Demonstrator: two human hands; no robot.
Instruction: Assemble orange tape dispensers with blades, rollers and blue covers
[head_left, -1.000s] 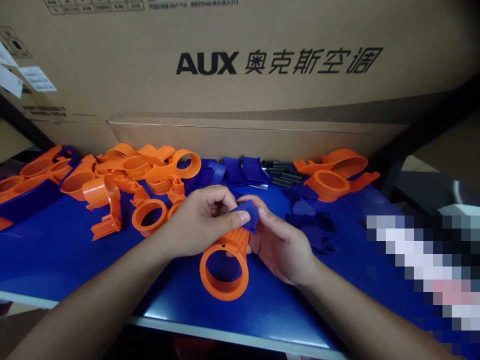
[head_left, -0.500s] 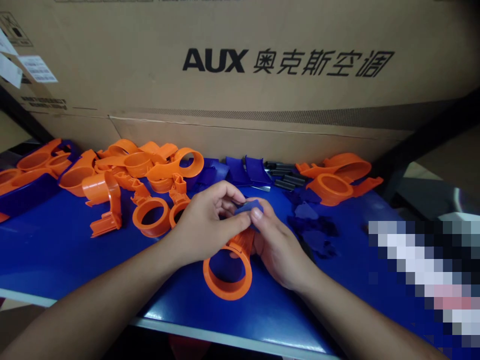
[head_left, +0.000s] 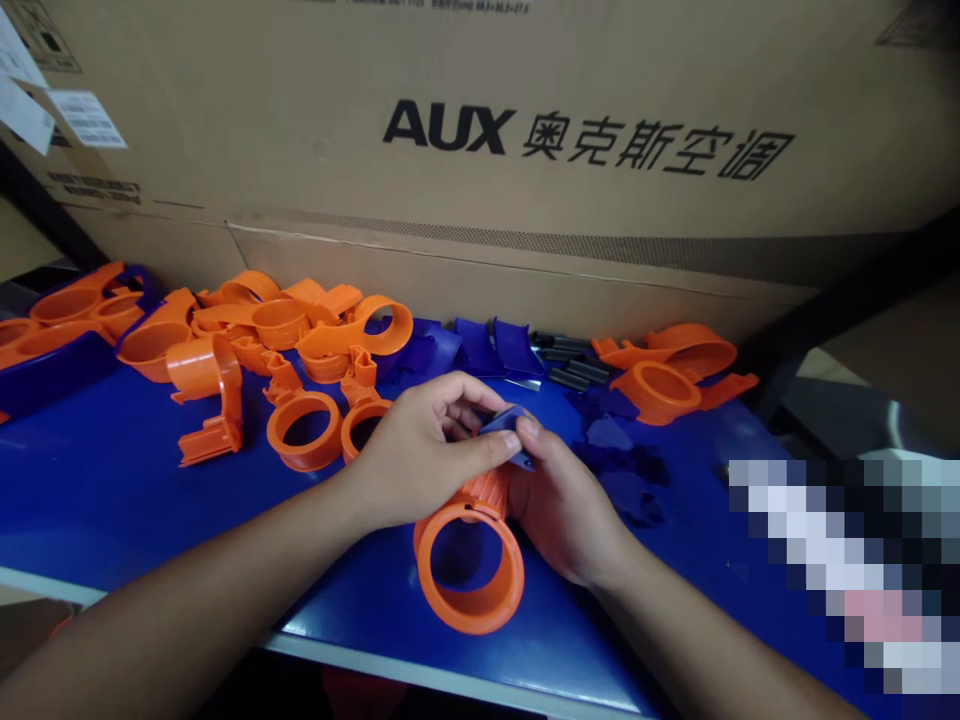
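In front of me, close to the table's near edge, an orange plastic tape dispenser (head_left: 511, 572) hangs with its round ring toward me. My right hand (head_left: 566, 505) is closed around its far end, which the fingers mostly hide. A small flat blue plastic piece (head_left: 504, 424) sits above that end, tilted. My left hand (head_left: 420, 450) pinches this piece between thumb and fingers, and the right thumb presses on its right side. Whether the blue piece touches the dispenser cannot be made out.
Several orange dispenser parts (head_left: 304, 402) lie to the left and back. Curved blue plates (head_left: 477, 345) and black cylinders (head_left: 570, 375) are behind my hands. Thin blue pieces (head_left: 609, 434) and more orange parts (head_left: 658, 390) lie right. A large cardboard box (head_left: 300, 120) stands behind.
The dispenser's ring has moved a little toward me and to the right, and its opening faces me more. The blue piece is tilted more steeply in my fingers.
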